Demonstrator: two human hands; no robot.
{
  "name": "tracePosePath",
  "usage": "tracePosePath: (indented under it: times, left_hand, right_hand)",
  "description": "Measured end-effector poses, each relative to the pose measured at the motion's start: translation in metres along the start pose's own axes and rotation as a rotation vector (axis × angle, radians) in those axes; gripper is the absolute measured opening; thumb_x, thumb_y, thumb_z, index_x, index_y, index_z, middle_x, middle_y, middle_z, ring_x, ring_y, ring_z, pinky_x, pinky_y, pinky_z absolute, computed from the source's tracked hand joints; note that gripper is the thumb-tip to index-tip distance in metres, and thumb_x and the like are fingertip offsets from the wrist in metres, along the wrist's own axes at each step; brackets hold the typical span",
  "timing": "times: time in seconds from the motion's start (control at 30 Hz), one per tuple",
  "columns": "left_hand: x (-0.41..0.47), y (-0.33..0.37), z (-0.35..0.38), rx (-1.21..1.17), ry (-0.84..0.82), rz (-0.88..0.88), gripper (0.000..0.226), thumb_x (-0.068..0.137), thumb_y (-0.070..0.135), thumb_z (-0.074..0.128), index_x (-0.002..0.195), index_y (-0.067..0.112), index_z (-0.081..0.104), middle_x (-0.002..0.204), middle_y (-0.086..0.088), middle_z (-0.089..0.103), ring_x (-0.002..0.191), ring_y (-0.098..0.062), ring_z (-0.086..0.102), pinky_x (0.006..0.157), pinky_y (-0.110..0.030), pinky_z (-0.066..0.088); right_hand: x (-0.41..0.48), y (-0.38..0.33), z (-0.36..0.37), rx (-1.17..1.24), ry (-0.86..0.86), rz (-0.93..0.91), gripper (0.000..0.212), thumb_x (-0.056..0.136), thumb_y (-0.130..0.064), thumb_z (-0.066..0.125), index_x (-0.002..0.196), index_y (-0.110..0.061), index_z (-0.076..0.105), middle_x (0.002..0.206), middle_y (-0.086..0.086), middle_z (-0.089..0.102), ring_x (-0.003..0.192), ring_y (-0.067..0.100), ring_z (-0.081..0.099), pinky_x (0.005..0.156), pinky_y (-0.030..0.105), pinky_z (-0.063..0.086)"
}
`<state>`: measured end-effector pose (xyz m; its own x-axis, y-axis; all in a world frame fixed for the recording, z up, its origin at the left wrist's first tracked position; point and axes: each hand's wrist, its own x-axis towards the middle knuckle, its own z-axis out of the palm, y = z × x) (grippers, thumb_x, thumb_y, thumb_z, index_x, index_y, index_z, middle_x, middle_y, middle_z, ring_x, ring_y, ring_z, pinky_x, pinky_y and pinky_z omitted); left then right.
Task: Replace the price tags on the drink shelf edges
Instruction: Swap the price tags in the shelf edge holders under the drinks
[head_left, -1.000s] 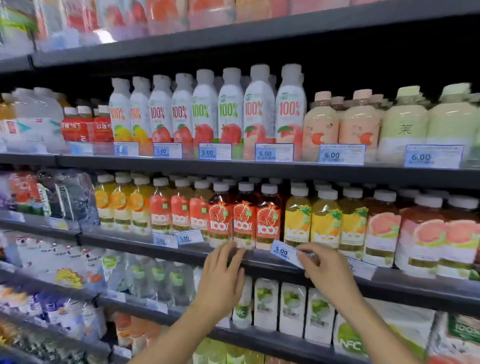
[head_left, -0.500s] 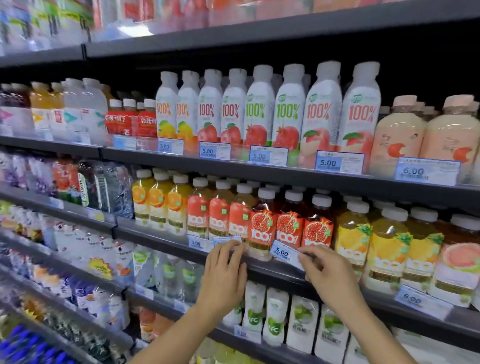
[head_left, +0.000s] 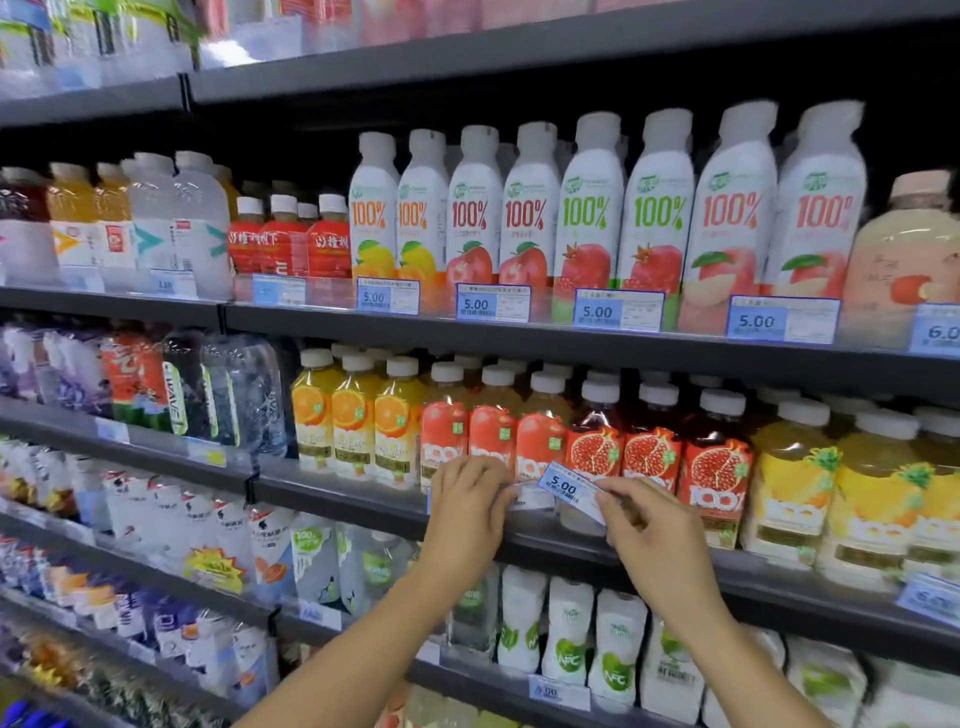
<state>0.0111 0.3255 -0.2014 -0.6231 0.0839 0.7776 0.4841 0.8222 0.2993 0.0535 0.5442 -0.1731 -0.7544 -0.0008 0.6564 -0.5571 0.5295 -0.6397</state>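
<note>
A blue-and-white price tag (head_left: 563, 486) marked 5.00 is pinched at its right end by my right hand (head_left: 660, 540). It is held tilted in front of the pomegranate juice bottles (head_left: 595, 441), just above the dark shelf edge (head_left: 337, 499). Close to its left, my left hand (head_left: 467, 519) has its fingers curled onto the shelf-edge tag (head_left: 535, 500), most of which it hides. A blue sliver shows at the hand's left side.
The shelf above carries tall white 100% bottles with a row of 5.00 tags (head_left: 492, 304) on its edge. White NFC pouches (head_left: 569, 629) fill the shelf below my arms. Orange juice bottles (head_left: 353, 421) stand to the left, yellow ones (head_left: 795, 478) to the right.
The view has swung left and closer along the shelf. My left fingers, straight on the edge before, are now curled. My right hand keeps the 5.00 tag and has moved nearer the left hand.
</note>
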Motion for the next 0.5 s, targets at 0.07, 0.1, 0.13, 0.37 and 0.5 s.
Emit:
tracePosePath:
  times: [0.07, 0.1, 0.13, 0.37, 0.5]
  left_hand:
    - [0.002, -0.006, -0.01, -0.129, 0.014, -0.046, 0.018, 0.103, 0.035, 0.043, 0.098, 0.026, 0.058, 0.1, 0.012, 0.055, 0.099, -0.013, 0.047, 0.089, -0.03, 0.04]
    - [0.002, -0.013, -0.017, -0.191, 0.015, -0.063, 0.02, 0.104, 0.038, 0.038, 0.099, 0.028, 0.055, 0.099, 0.013, 0.054, 0.098, -0.012, 0.047, 0.087, -0.029, 0.041]
    - [-0.001, -0.021, -0.023, -0.227, 0.008, -0.054, 0.024, 0.105, 0.04, 0.034, 0.101, 0.027, 0.054, 0.1, 0.012, 0.053, 0.099, -0.012, 0.047, 0.087, -0.028, 0.042]
    - [-0.028, -0.092, -0.03, -0.1, 0.042, 0.206, 0.026, 0.104, 0.029, 0.041, 0.102, 0.015, 0.063, 0.098, 0.002, 0.062, 0.091, -0.019, 0.054, 0.082, -0.031, 0.04]
    - [-0.024, -0.109, -0.023, 0.015, -0.051, 0.29, 0.035, 0.082, 0.005, 0.074, 0.111, 0.019, 0.062, 0.105, 0.004, 0.063, 0.097, -0.022, 0.056, 0.084, -0.033, 0.04]
  right_hand:
    - [-0.001, -0.008, 0.012, -0.015, 0.059, 0.024, 0.017, 0.092, -0.017, 0.065, 0.107, -0.022, 0.072, 0.083, -0.013, 0.066, 0.075, 0.006, 0.063, 0.066, 0.012, 0.046]
    - [-0.001, -0.011, 0.018, -0.025, 0.091, 0.032, 0.017, 0.092, -0.016, 0.065, 0.106, -0.022, 0.072, 0.084, -0.013, 0.067, 0.077, 0.006, 0.062, 0.066, 0.011, 0.046]
    - [0.0, -0.015, 0.024, -0.035, 0.115, 0.038, 0.017, 0.092, -0.016, 0.065, 0.106, -0.022, 0.072, 0.086, -0.013, 0.067, 0.079, 0.006, 0.062, 0.066, 0.011, 0.046]
    - [-0.008, -0.033, 0.067, -0.078, 0.168, 0.084, 0.019, 0.092, -0.013, 0.065, 0.103, -0.029, 0.069, 0.075, -0.008, 0.065, 0.067, 0.013, 0.062, 0.067, 0.023, 0.051]
    - [-0.005, -0.036, 0.074, -0.112, 0.178, 0.111, 0.017, 0.092, -0.014, 0.065, 0.105, -0.023, 0.071, 0.072, -0.005, 0.064, 0.066, 0.014, 0.061, 0.064, 0.019, 0.049]
